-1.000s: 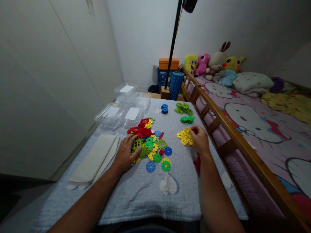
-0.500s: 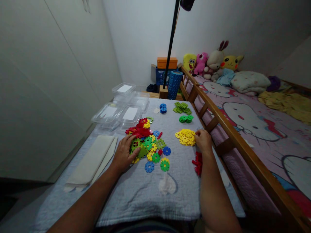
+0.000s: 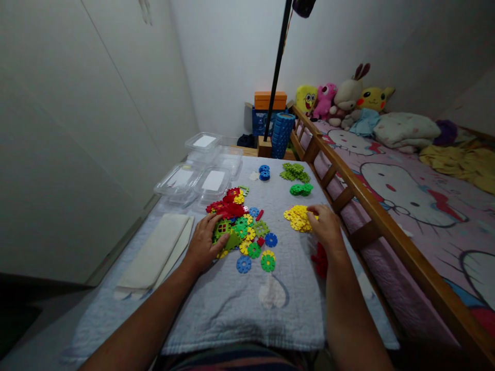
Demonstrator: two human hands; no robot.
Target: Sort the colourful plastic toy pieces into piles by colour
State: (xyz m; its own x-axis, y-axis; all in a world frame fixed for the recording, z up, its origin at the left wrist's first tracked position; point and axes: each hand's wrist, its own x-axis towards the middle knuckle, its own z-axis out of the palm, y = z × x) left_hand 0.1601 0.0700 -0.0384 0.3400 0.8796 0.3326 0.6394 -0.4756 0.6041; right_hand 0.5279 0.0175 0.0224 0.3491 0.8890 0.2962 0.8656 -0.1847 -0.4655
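Yellow flower pieces [image 3: 297, 219] are piled on the right side of the table [image 3: 297, 304], and the pile's right part is partly covered by the right hand [image 3: 327, 228]. Half a second ago that hand was held at the pile's right edge; now its fingers are bent over the pile. A small gap is left in the grip, but whether a piece is held cannot be told. More of the red pieces [image 3: 320, 260] is now hidden by the right arm. The left hand [image 3: 204, 243] has been kept on the mixed heap [image 3: 242, 226], its grip loose, its thumb spread wide, green pieces touched.

Both arms are stretched forward. Many pieces are thin, round and shiny, with notched edges and little holes; some green ones are square, with windows. Farther back, a bright green pile [image 3: 301, 189], a lime pile [image 3: 295, 172] and a blue pile [image 3: 264, 172] are set apart. Clear boxes [image 3: 199, 188] are stacked at the left, near a folded cream cloth [image 3: 154, 252]. Wrinkly, pale blue cloth is spread underneath.
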